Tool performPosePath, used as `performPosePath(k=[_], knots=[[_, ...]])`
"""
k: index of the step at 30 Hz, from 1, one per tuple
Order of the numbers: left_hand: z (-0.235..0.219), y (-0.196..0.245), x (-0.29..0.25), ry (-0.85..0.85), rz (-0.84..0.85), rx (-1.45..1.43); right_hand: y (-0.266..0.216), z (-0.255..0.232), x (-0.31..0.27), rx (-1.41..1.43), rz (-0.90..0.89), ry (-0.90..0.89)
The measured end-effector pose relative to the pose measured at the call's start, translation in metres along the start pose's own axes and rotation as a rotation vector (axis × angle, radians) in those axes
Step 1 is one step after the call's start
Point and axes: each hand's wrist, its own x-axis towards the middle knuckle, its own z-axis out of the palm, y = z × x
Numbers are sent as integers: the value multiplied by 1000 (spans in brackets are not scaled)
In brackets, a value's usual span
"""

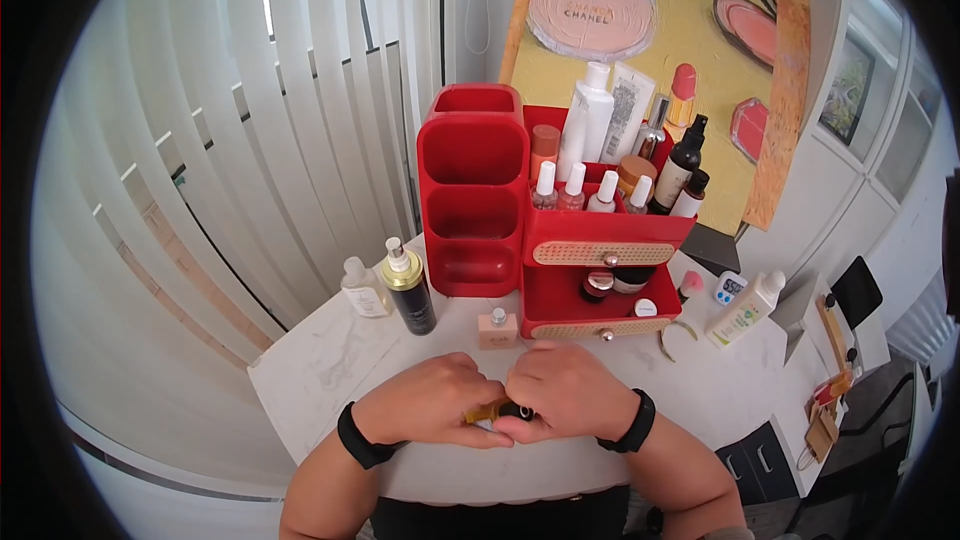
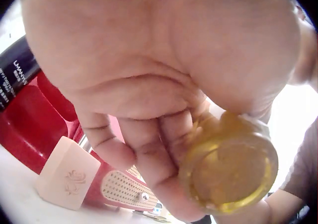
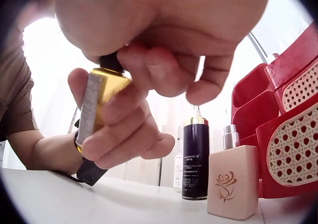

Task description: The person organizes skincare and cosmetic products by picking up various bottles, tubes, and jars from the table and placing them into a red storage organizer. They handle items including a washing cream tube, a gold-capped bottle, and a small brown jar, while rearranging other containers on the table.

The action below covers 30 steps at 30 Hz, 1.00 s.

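Both hands meet in front of me, low over the white table. My left hand (image 1: 430,402) grips a small bottle of yellow liquid (image 3: 108,96) with a pale printed label, fingers and thumb wrapped round its body. The bottle's round glass base (image 2: 231,173) faces the left wrist camera. At its top, my right hand (image 1: 572,390) pinches the black cap (image 3: 112,62) between thumb and fingers. The bottle stands slightly tilted in the right wrist view. Just beyond the hands stands a pink perfume bottle (image 1: 497,332) with a silver top and a rose design.
A red organizer (image 1: 474,202) full of bottles stands at the back. Its lower drawer (image 1: 548,314) is pulled out and holds jars. Left of it are a dark spray bottle (image 1: 410,302) and a whitish bottle (image 1: 366,292). A pump bottle (image 1: 745,312) and a timer (image 1: 730,287) stand right.
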Motion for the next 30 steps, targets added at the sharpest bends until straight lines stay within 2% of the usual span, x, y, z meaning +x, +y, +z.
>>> performPosePath(k=[4,6,10,15,18,30], knots=[[0,1,1,73,-43,73,3,-1,-1,7,169,2],[2,0,-1,99,-112,129,5,0,-3,-16,191,0],[3,-2,-1,108,-121,156,3,2,-1,-60,246,20],[0,3,1,59,-172,95,5,9,-2,-34,239,38],[2,-1,0,63,-119,96,5,8,-1,-7,219,9],[-2,3,1,12,-121,56,6,6,-2,-18,114,13]])
